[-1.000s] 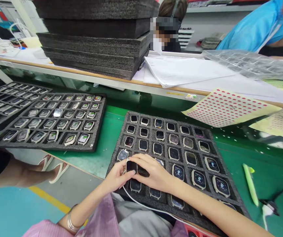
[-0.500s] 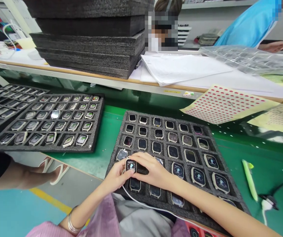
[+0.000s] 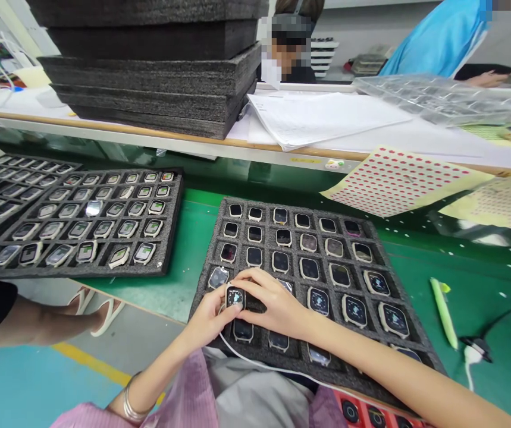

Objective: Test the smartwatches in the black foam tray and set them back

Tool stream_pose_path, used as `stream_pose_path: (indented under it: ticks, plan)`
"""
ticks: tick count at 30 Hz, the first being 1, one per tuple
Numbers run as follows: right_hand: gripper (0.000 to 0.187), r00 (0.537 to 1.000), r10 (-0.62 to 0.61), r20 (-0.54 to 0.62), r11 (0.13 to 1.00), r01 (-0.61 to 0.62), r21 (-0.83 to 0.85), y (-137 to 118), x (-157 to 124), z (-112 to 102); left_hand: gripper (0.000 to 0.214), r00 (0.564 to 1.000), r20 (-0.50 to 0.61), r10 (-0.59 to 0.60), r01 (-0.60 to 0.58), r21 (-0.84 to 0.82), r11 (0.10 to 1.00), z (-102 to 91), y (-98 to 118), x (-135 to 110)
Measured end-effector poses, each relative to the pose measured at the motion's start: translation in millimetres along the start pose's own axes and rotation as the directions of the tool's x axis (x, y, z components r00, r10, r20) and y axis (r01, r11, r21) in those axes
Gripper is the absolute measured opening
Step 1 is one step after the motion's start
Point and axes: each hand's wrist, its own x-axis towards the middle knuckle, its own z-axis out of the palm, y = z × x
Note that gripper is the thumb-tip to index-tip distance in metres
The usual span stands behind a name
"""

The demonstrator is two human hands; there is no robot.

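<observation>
A square smartwatch (image 3: 235, 297) with a lit dial is held above the near left part of a black foam tray (image 3: 293, 290). My left hand (image 3: 208, 315) pinches it from the left, thumb over the lower screen. From the right, my right hand (image 3: 270, 302) has its fingers closed around the watch's upper and right edges. A white cable (image 3: 259, 367) runs from beneath my left hand toward the lower right. Several more smartwatches lie in the tray's compartments, some with lit dials, others dark. My right forearm hides part of the tray.
A second foam tray (image 3: 172, 238) of watches lies to the left. Black foam slabs (image 3: 148, 77) are stacked on the shelf. A sticker sheet (image 3: 398, 184) hangs from its edge. At right are a green pen-like tool (image 3: 443, 312) and a white plug (image 3: 473, 353). A red tray (image 3: 339, 401) shows below.
The view has shifted slightly, showing more of the red tray and a white object at the right edge. Both hands keep the same hold on the smartwatch.
</observation>
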Motion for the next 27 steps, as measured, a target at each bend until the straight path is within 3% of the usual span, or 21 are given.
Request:
stream_pose_path:
  ticks: [3, 12, 27]
  plan:
    - [0.033, 1.0, -0.02, -0.01, 0.999, 0.019, -0.026, -1.4, -0.8, -1.0, 0.042, 0.997, 0.044, 0.067, -0.07, 0.062, 0.996, -0.4, 0.2, -0.4]
    - [0.032, 0.995, -0.097, -0.034, 0.987, 0.092, -0.133, -2.0, -3.4, -1.8, 0.038, 0.983, 0.143, 0.113, -0.134, 0.15, 0.98, -3.1, -2.0, -0.3]
    - [0.034, 0.991, -0.118, -0.061, 0.986, 0.11, -0.123, 1.4, -2.0, -3.2, 0.033, 0.99, 0.103, 0.092, -0.109, 0.177, 0.978, 0.4, -3.2, -2.9]
